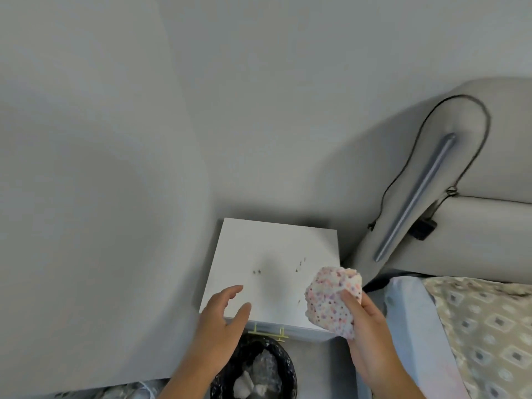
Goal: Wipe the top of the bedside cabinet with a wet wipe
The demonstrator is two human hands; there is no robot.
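Note:
The white bedside cabinet top (pixel 267 246) sits low in the middle of the head view, with small dark specks scattered across it. My right hand (pixel 367 321) grips a bunched white wipe with pink and purple dots (pixel 331 298), held over the cabinet's near right corner. My left hand (pixel 224 311) hovers over the near left corner, fingers apart and holding nothing. A gold drawer handle (pixel 269 335) shows on the cabinet's front.
A bin lined with a black bag (pixel 256 370) holding crumpled waste stands on the floor in front of the cabinet. The grey padded headboard (pixel 431 174) with a black cable, and the bed with a patterned cover (pixel 483 326), lie to the right. Walls close the left and back.

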